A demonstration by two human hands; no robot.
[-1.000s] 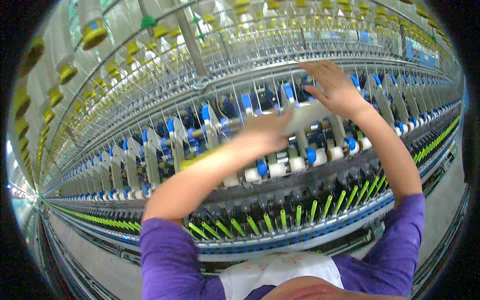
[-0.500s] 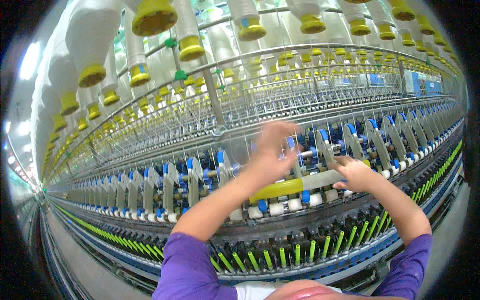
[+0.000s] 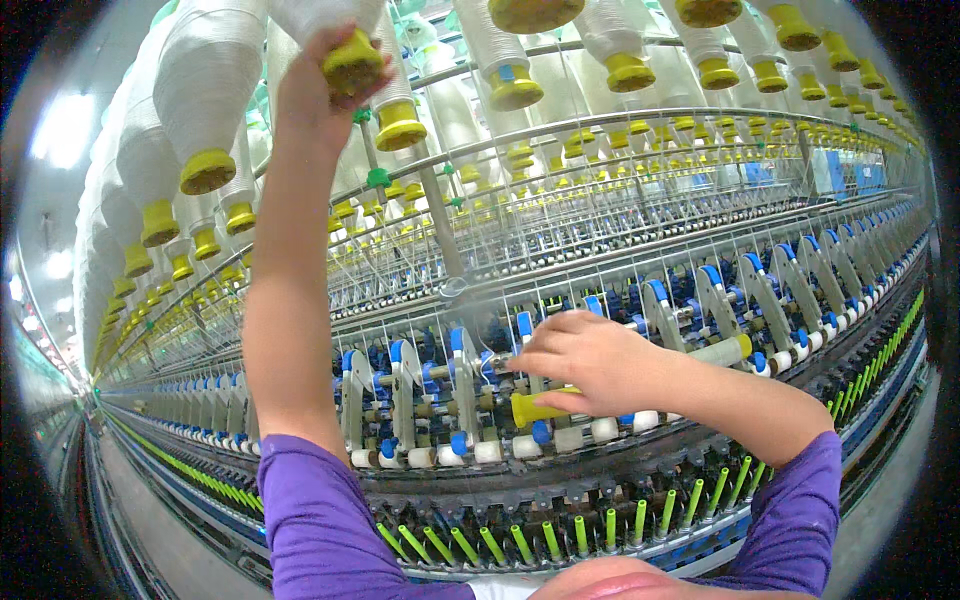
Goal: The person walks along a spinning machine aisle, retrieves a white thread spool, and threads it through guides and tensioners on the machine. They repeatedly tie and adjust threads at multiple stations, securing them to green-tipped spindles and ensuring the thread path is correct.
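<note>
High at the upper left, my left hand [image 3: 318,85] is closed around the yellow lower end [image 3: 352,65] of a hanging bobbin wound with white roving [image 3: 325,12]. Lower down, my right hand [image 3: 598,362] reaches leftward over the drafting rollers, fingers stretched out and thumb apart below them. Its fingertips are beside a blue-topped grey arm [image 3: 465,375]; whether they touch a strand is too small to tell. A yellow bobbin [image 3: 530,408] with a thin pale winding lies across the machine front beneath my right hand and forearm, which cover its middle.
Rows of full white bobbins with yellow ends [image 3: 207,172] hang overhead on rails. Below the white rollers [image 3: 487,452] stands a line of bright green upright tubes [image 3: 552,541]. A metal post [image 3: 437,215] rises behind. An aisle floor [image 3: 165,500] runs along the left.
My left hand has risen from the rollers to the hanging bobbin and taken hold of its yellow end. My right hand has moved left from the lying bobbin's right part.
</note>
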